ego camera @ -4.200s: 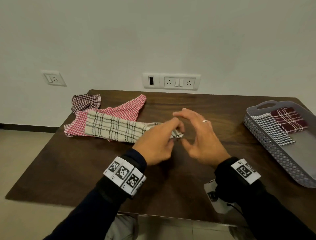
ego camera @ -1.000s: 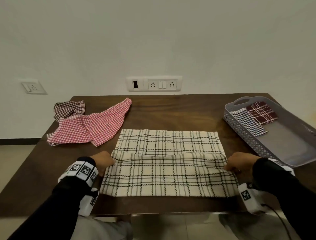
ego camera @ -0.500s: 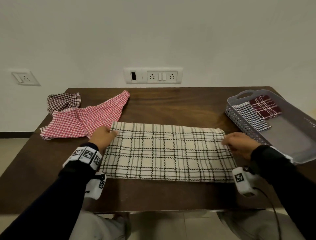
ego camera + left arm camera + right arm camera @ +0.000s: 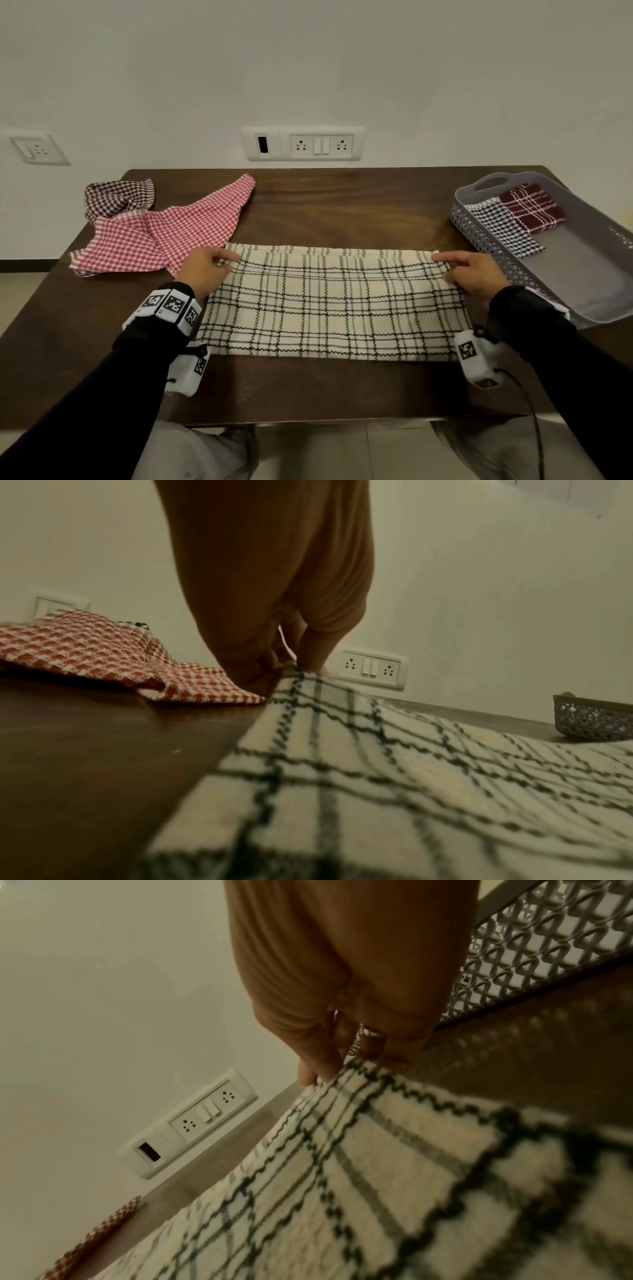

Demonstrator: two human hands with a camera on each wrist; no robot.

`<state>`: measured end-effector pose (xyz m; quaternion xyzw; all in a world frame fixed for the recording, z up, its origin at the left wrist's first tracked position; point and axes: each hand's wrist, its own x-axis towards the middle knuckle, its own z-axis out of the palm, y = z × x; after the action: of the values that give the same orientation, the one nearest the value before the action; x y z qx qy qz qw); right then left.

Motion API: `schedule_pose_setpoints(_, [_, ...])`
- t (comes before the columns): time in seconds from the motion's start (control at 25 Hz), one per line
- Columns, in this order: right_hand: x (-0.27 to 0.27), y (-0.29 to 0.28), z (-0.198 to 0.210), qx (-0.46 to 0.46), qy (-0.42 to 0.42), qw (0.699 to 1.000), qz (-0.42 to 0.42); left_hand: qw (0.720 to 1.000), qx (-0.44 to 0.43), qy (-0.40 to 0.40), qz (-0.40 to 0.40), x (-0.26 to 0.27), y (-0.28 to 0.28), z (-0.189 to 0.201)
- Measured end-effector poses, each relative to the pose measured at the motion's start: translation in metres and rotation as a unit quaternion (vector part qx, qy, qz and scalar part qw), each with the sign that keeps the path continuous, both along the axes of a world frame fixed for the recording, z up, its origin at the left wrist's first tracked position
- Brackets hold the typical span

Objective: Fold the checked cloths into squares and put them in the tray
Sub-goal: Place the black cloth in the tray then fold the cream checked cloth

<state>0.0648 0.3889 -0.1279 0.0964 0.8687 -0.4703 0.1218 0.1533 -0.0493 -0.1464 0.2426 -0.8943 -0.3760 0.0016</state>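
A cream cloth with black checks (image 4: 329,305) lies folded in half as a wide strip at the middle of the table. My left hand (image 4: 227,259) pinches its far left corner, and my right hand (image 4: 442,263) pinches its far right corner. In the left wrist view the cream cloth (image 4: 377,764) rises to the left hand (image 4: 298,665). The right wrist view shows the right hand (image 4: 325,1073) on the cloth's edge (image 4: 342,1177). The grey tray (image 4: 582,274) stands at the right and holds a folded black-and-white cloth (image 4: 496,222) and a maroon one (image 4: 529,209).
A red checked cloth (image 4: 164,233) lies unfolded at the back left, with a brown checked cloth (image 4: 116,198) bunched behind it. The red cloth's edge touches my left hand. The tray's lattice wall (image 4: 534,947) is close beside my right hand. Wall sockets (image 4: 303,147) sit behind the table.
The cream cloth was pulled off the pile and spread out. Both hands then carried its near edge over to the far edge, folding it in half, and now hold the far corners.
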Motion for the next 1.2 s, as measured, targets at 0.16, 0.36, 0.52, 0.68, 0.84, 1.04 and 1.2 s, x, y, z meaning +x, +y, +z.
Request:
schedule_pose_setpoints(0.16, [-0.004,0.006,-0.002,-0.052,0.040,0.997,-0.040,0.997,0.035,0.059,0.025,-0.003,-0.008,0.001])
schedule_pose_setpoints(0.36, [-0.007,0.004,-0.015,-0.010,0.016,1.000,0.002,1.000,-0.013,0.014,-0.013,-0.004,-0.001,-0.006])
schedule_pose_setpoints(0.52, [-0.010,0.002,-0.019,0.079,0.018,0.996,0.040,0.997,-0.063,-0.024,-0.032,-0.006,0.004,-0.006])
schedule_pose_setpoints(0.68, [-0.011,0.003,-0.021,0.115,0.027,0.992,0.045,0.995,-0.082,-0.040,-0.037,-0.008,0.003,-0.007])
schedule_pose_setpoints(0.84, [-0.005,-0.016,-0.009,0.351,0.043,0.931,0.096,0.966,-0.245,-0.075,-0.044,-0.008,0.018,-0.001])
schedule_pose_setpoints(1.04, [0.028,-0.106,-0.006,0.363,0.084,0.878,0.301,0.934,-0.258,-0.027,-0.246,-0.011,0.115,0.007])
schedule_pose_setpoints(1.2, [0.050,-0.141,-0.040,0.348,0.055,0.837,0.419,0.883,-0.255,-0.148,-0.366,-0.016,0.156,-0.020])
